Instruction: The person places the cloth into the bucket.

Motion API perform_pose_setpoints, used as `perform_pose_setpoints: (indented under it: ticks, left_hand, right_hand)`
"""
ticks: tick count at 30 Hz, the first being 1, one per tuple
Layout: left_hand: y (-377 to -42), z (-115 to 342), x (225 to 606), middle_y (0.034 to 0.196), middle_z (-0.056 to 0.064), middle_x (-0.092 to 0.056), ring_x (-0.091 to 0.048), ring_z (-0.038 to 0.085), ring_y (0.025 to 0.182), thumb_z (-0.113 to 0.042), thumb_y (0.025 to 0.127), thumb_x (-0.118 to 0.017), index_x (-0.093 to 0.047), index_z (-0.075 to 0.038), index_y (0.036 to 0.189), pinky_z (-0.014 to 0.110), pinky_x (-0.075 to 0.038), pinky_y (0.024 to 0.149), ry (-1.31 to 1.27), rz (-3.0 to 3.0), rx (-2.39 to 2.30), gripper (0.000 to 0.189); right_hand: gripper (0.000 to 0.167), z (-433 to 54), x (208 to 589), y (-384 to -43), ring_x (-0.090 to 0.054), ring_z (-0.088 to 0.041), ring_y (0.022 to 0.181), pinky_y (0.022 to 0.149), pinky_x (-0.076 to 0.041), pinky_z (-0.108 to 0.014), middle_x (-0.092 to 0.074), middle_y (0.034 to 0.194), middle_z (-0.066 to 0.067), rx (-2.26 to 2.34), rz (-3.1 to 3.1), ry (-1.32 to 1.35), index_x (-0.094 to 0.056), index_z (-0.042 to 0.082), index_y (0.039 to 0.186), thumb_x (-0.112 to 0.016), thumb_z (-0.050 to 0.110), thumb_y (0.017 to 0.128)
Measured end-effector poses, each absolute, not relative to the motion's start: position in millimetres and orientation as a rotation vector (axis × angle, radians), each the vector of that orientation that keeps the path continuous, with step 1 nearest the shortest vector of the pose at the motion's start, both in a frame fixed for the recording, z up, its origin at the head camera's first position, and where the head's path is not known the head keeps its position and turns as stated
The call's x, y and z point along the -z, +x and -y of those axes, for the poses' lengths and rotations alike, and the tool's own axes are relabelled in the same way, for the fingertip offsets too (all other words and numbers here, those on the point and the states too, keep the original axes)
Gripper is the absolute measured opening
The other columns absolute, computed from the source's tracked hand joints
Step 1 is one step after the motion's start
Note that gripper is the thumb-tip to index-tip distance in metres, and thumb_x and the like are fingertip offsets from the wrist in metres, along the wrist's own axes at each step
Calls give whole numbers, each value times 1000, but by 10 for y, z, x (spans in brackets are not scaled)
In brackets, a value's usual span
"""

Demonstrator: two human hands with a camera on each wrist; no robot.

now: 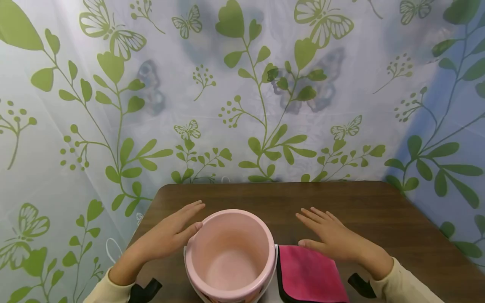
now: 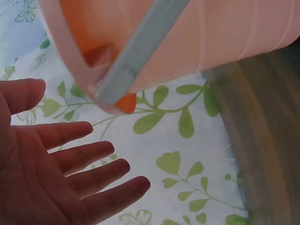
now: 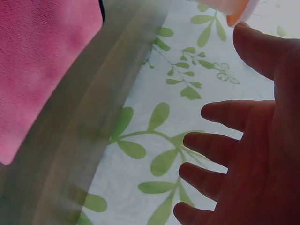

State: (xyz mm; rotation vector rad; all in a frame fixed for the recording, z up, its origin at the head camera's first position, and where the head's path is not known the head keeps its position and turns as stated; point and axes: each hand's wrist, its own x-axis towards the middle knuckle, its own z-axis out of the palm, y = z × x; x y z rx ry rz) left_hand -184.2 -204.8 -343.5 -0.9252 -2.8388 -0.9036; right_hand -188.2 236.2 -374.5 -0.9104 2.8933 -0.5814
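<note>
A pink bucket (image 1: 232, 290) stands upright near the front of the brown table, and its inside looks bare. In the left wrist view its grey handle (image 2: 145, 47) hangs along the side of the pink wall. My left hand (image 1: 172, 233) is held at the bucket's left rim with fingers extended, gripping nothing. My right hand (image 1: 333, 235) hovers palm down, fingers spread, over the far edge of a pink cloth (image 1: 310, 273) with dark edging. That cloth lies just right of the bucket.
The brown wooden table (image 1: 379, 210) reaches back to a pale curtain (image 1: 242, 105) printed with green leaves and butterflies. Dark straps (image 1: 145, 290) show at the wrists below the cream sleeves (image 1: 405, 282). Something light grey lies between bucket and cloth.
</note>
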Motion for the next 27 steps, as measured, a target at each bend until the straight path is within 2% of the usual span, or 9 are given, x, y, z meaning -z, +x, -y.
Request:
perform_pose_setpoints:
  ticks: [7, 16, 21, 27]
  left_hand:
    - [-1876, 2009, 3514, 152, 16, -47, -40, 37, 141, -32, 108, -51, -44, -1, 151, 59, -36, 109, -913, 2833, 1064, 54]
    - [-1892, 1988, 3616, 150, 16, -49, -43, 36, 140, -31, 107, -53, -46, 2, 148, 58, -36, 109, -874, 2840, 1158, 53]
    - [-1901, 1986, 3656, 148, 18, -51, -47, 36, 136, -27, 108, -52, -46, 5, 147, 56, -39, 107, -910, 2817, 1215, 51]
    - [-1918, 1978, 3684, 147, 20, -51, -50, 34, 134, -26, 108, -52, -46, 6, 147, 41, -45, 104, -924, 2814, 1293, 51]
  right_hand:
    - [81, -2414, 3894, -1856, -27, -53, 143, 106, -17, -78, -38, 156, -23, 635, -2850, -887, -43, 4, 154, -60, 58, 96]
    - [81, -2501, 4162, -1809, -29, -58, 140, 103, -19, -79, -41, 153, -27, 660, -2777, -870, -45, -1, 150, -67, 53, 93]
    - [81, -2561, 4272, -1767, -31, -60, 137, 102, -20, -80, -44, 150, -29, 664, -2766, -860, -49, -2, 147, -72, 51, 90]
    - [84, -2646, 4390, -1704, -34, -61, 134, 100, -22, -80, -47, 147, -30, 642, -2760, -879, -51, -3, 145, -79, 47, 84]
